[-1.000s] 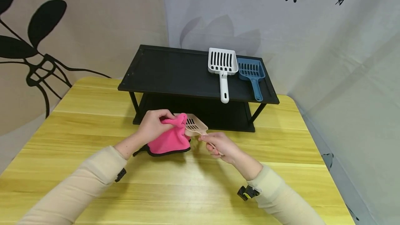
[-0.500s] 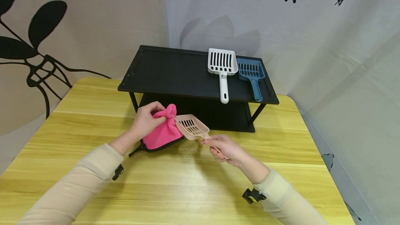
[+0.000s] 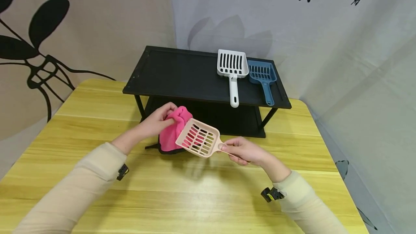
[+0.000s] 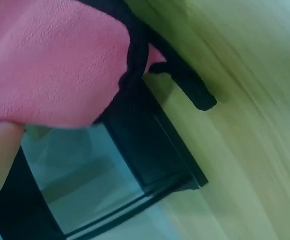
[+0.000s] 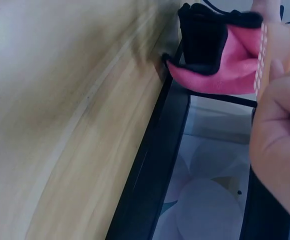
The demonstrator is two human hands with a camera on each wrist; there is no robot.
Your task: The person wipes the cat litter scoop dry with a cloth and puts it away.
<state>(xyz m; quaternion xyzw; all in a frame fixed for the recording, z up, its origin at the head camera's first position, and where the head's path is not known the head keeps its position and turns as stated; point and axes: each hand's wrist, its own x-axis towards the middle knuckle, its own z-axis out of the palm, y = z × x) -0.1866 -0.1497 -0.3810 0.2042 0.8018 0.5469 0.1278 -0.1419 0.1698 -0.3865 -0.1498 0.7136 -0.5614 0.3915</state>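
My left hand (image 3: 157,120) pinches a pink cloth (image 3: 172,134) with a black edge, which hangs down in front of the rack. In the left wrist view the cloth (image 4: 60,65) fills the upper left, its black loop (image 4: 195,90) sticking out. By its handle, my right hand (image 3: 242,150) holds a beige slotted litter scoop (image 3: 212,139) above the table. The scoop's head overlaps the cloth in the head view, and pink shows through several slots. The right wrist view has the scoop (image 5: 275,47) edge-on beside the cloth (image 5: 235,65); whether they touch I cannot tell.
Behind the hands stands a black two-tier rack (image 3: 182,75) on the wooden table (image 3: 182,198). On its top shelf lie a white litter scoop (image 3: 233,68) and a blue one (image 3: 262,73), handles toward me. A printed curtain (image 3: 113,17) hangs behind.
The beige scoop has come toward me and turned so its slotted face shows more. My right hand has moved right and slightly down. The cloth went left, then back right.
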